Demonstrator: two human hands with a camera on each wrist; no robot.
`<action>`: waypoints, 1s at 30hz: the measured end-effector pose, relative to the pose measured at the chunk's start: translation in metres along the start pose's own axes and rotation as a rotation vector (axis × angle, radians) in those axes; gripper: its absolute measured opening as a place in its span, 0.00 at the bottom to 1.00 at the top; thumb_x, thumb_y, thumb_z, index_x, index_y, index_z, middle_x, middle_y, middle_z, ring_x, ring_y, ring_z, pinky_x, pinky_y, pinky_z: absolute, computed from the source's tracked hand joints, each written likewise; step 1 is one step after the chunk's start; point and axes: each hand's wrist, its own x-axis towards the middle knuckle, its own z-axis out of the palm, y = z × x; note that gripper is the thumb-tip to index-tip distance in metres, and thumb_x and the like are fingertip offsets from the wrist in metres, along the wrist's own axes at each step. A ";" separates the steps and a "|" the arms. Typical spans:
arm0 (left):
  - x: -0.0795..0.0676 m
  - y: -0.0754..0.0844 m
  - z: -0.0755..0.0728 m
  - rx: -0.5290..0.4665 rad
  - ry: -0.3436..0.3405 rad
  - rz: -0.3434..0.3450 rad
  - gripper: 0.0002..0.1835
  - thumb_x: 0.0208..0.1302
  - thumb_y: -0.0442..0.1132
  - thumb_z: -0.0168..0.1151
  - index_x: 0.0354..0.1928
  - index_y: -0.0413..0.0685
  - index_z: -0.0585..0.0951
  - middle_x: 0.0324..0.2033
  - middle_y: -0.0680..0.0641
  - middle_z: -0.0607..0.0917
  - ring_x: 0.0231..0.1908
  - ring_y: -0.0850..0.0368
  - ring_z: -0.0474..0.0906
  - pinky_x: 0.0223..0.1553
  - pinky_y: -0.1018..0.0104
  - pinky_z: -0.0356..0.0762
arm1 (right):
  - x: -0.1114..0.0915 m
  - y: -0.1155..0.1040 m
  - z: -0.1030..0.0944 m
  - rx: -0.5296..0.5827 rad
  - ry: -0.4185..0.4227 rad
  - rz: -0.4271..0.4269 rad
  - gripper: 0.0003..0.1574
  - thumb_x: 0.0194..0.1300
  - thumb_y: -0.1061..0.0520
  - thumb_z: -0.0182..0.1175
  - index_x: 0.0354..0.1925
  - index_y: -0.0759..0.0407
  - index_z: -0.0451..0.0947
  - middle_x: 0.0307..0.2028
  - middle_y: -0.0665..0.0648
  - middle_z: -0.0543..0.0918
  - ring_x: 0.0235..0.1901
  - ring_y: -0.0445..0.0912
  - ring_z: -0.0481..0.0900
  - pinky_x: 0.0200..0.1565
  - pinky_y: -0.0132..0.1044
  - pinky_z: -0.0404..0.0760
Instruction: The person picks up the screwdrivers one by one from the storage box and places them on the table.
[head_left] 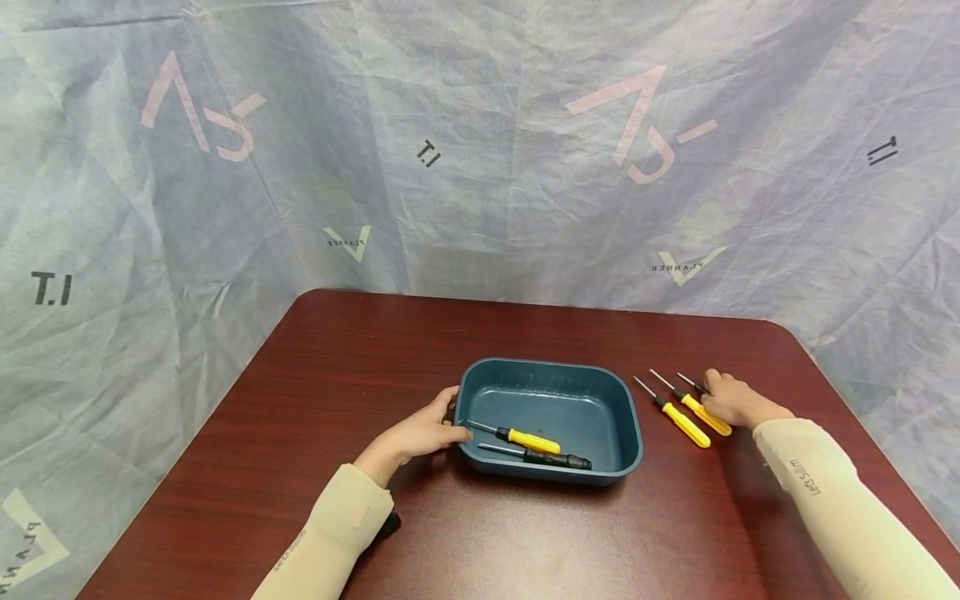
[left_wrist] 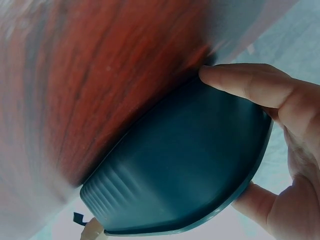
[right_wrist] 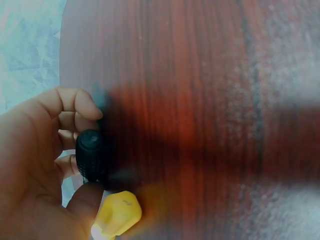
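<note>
My left hand (head_left: 422, 430) grips the left end of a dark blue plastic tray (head_left: 551, 375). In the left wrist view, its thumb is at the tray's rim and its fingers spread along the outer wall. Inside the tray lie a yellow-handled screwdriver (head_left: 534, 440) and a black-handled screwdriver (head_left: 558, 458). Right of the tray, my right hand (head_left: 738, 400) holds another black-handled screwdriver (right_wrist: 90, 155) between thumb and curled fingers, low over the table. Its shaft points to the far left. Close by lie two yellow-handled screwdrivers, one nearer the tray (head_left: 686, 425) and one beside the hand (head_left: 708, 415).
The dark red wooden table (head_left: 360, 350) has rounded far corners. Behind it hangs a grey printed cloth (head_left: 480, 167), also running along both sides. A small black object (head_left: 391, 523) shows beside the left sleeve.
</note>
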 end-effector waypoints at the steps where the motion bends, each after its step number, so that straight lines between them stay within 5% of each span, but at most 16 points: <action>1: 0.000 0.000 0.000 0.002 0.001 0.003 0.41 0.52 0.32 0.61 0.66 0.35 0.51 0.56 0.34 0.65 0.48 0.47 0.67 0.39 0.62 0.71 | 0.000 0.000 0.000 0.002 -0.002 -0.001 0.14 0.58 0.60 0.47 0.37 0.72 0.61 0.32 0.69 0.69 0.34 0.64 0.71 0.38 0.55 0.69; 20: -0.002 0.004 0.000 0.008 -0.008 -0.016 0.41 0.53 0.33 0.60 0.66 0.35 0.51 0.58 0.35 0.63 0.43 0.51 0.68 0.38 0.60 0.70 | -0.006 -0.004 -0.017 -0.009 -0.046 -0.047 0.11 0.63 0.57 0.49 0.33 0.65 0.63 0.28 0.62 0.70 0.29 0.55 0.70 0.32 0.47 0.68; 30: -0.001 0.002 0.000 0.016 0.002 -0.007 0.41 0.52 0.33 0.61 0.66 0.35 0.52 0.57 0.35 0.64 0.44 0.50 0.68 0.37 0.62 0.70 | -0.005 -0.016 -0.031 -0.139 0.043 -0.045 0.22 0.63 0.50 0.51 0.46 0.67 0.67 0.40 0.71 0.72 0.41 0.68 0.69 0.34 0.59 0.69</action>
